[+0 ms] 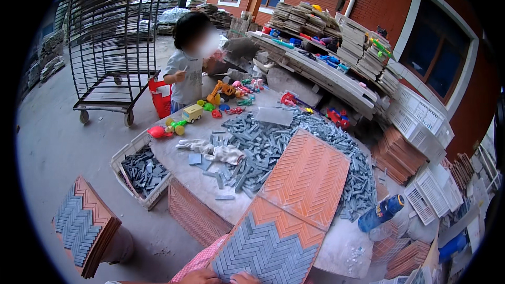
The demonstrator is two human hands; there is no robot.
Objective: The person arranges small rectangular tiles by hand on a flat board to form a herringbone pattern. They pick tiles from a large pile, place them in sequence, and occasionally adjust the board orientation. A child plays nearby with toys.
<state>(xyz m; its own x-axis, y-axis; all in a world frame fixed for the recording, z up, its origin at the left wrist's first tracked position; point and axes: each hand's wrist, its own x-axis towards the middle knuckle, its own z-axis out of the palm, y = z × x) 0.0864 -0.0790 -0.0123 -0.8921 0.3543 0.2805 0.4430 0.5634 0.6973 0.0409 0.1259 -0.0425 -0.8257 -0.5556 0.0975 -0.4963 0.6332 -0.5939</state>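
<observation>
At the lower edge, my left hand lies by the near left edge of an orange herringbone mould, fingers partly in view and stretched out. Beside it my right hand rests on the grey strip tiles set zigzag in the mould's near part. Its fingers are bent together; the picture's edge cuts them off, and anything in them is hidden. The mould's far part shows bare orange grooves. Behind and around it spreads a heap of loose grey strip tiles. White gloves lie left of the heap.
Across the table stands a small child near plastic toys. A white crate of dark strips stands at left, near stacked moulds. A blue bottle stands at right. Behind is a wheeled cage cart.
</observation>
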